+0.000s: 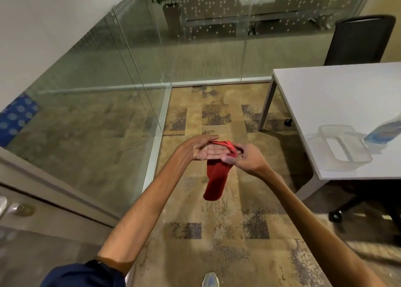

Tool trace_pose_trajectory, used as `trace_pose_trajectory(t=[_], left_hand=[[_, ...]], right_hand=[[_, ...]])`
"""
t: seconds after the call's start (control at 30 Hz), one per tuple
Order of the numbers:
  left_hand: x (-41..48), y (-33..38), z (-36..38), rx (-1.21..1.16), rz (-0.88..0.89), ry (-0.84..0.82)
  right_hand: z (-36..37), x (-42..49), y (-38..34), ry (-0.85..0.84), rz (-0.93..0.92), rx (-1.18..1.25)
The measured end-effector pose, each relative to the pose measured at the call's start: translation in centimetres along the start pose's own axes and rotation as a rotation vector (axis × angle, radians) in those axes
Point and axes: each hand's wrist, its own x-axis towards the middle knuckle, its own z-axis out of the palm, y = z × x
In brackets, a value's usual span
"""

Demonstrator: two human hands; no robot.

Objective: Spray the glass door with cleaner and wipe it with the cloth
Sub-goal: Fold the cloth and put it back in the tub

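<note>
blue-labelled clear spray bottle [384, 134] cut off at right edge, on white table [325, 96]. one red cloth [217, 178] draped over flat left hand [206, 152], pinched by right hand [246, 159], near glass door [71, 130].

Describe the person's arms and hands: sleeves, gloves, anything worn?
The left hand and right hand are bare: no gloves, rings or watch visible. A dark navy short sleeve ends above the left elbow. No sleeve shows on the right arm within the frame.
</note>
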Motion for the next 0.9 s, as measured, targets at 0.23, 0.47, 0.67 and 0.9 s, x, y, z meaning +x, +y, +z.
trace_pose_trajectory(t=[0.23,0.47,0.67,0.9], left_hand=[[-0.4,-0.7,-0.9,1.116,0.825,0.517],[3.8,-3.1,0.8,1.178,1.055,0.105],[6.4,-2.2,4.1,1.312,0.86,0.272],[1.5,7.0,9.5,1.12,0.697,-0.175]], right_hand=[[-6.2,2.1,-0.3,0.004,-0.045,-0.104],[-11.3,1.7,-0.5,0.081,-0.063,-0.141],[-15.2,-1.6,1.7,0.213,0.024,-0.209],[-20.9,-6.4,4.3,0.212,0.051,-0.094]])
